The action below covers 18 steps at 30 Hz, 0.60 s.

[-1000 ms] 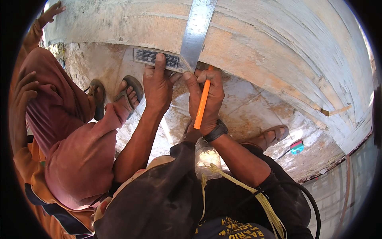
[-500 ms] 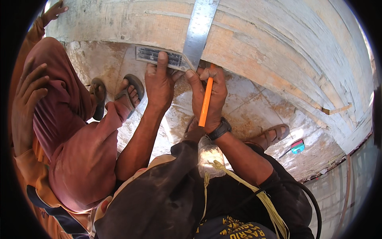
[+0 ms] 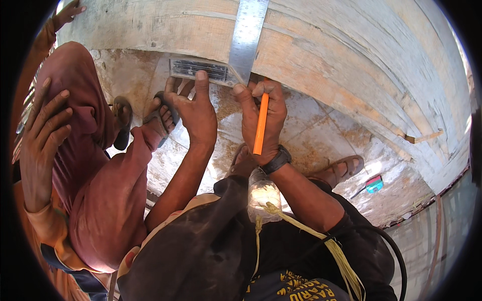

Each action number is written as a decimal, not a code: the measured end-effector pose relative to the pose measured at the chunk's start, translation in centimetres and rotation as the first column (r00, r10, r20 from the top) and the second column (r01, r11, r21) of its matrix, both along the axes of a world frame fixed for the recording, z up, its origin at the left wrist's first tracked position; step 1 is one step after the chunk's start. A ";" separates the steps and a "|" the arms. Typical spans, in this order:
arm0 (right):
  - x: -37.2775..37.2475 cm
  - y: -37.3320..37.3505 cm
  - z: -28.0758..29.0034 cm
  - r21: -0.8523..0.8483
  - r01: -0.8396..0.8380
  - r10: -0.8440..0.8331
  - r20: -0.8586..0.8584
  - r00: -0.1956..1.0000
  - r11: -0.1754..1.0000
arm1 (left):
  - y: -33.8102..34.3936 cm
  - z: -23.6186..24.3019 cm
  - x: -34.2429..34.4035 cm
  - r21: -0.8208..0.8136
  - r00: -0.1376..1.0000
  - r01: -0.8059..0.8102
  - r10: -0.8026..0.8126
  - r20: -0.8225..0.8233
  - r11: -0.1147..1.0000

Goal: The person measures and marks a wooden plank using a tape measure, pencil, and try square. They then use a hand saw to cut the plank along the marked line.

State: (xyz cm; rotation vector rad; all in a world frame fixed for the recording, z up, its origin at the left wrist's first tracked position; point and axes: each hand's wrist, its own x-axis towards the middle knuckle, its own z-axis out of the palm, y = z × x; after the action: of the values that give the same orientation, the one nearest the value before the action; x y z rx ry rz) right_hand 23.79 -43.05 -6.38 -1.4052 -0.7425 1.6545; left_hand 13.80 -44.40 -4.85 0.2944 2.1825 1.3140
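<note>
We are seeing the metal try square (image 3: 246, 42) at the upper centre of the frame, its blade lying across a pale wooden board (image 3: 346, 65) and its handle running leftward along the board's lower edge. Just under that handle, our left hand (image 3: 198, 115) is staying loosely opened, its thumb pointing up and standing apart from the curled fingers; we cannot tell how firmly it is touching the handle. Right of it, at the centre, our right hand (image 3: 264, 120) is gripping an orange pencil (image 3: 261, 125), whose upper end is reaching the board's edge beside the blade. A dark wristwatch (image 3: 277, 159) is circling our right wrist.

Below, a clear plastic container (image 3: 263, 193) is hanging with a yellowish strip (image 3: 329, 243) tied about it, and a black cable (image 3: 394, 246) is curving at the lower right. On the stained tiled floor (image 3: 311, 125), a turquoise tape measure (image 3: 374, 185) is lying at the right of the frame. At the left, a co-worker in dull red trousers (image 3: 108, 200) is resting one hand (image 3: 47, 123) by a knee, while another hand (image 3: 69, 12) is touching the board at the upper left.
</note>
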 end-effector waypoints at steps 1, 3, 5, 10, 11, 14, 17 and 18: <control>0.0 0.1 0.0 0.002 0.001 -0.001 0.008 1.000 1.000 | -0.8 -0.5 -0.1 -0.012 0.991 0.074 -0.075 -0.109 0.997; 0.1 0.1 -0.2 0.010 0.001 -0.001 0.020 1.000 1.000 | -2.0 -1.0 -0.4 -0.047 0.947 0.215 -0.220 -0.236 0.975; 0.3 0.0 -0.1 0.041 -0.053 0.050 0.063 0.997 0.998 | -3.0 -1.1 -0.9 -0.081 0.894 0.347 -0.356 -0.273 0.934; 0.1 0.1 -0.2 0.035 -0.023 0.022 0.031 0.999 0.999 | -2.6 0.3 -0.5 -0.323 0.757 0.466 -0.560 -0.336 0.824; 0.2 0.2 -0.2 0.043 -0.035 0.032 0.049 0.998 0.998 | -2.7 0.4 -0.7 -0.341 0.743 0.483 -0.584 -0.327 0.806; 0.4 0.3 0.0 -0.006 -0.044 0.044 0.020 0.999 0.999 | -2.8 0.7 -0.7 -0.357 0.692 0.548 -0.650 -0.314 0.756; 0.5 0.1 -0.6 0.026 -0.055 0.054 0.033 0.998 0.998 | -2.3 0.7 -0.5 -0.344 0.668 0.579 -0.672 -0.320 0.739; 0.6 0.2 -0.7 0.054 -0.065 0.062 0.048 0.997 0.996 | -2.1 0.8 -0.4 -0.340 0.667 0.579 -0.671 -0.324 0.740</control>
State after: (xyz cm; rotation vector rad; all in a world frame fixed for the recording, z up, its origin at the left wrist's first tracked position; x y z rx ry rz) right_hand 24.36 -42.86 -7.11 -1.3981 -0.8613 1.6416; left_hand 13.41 -46.47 -4.08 1.2418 2.2084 0.6443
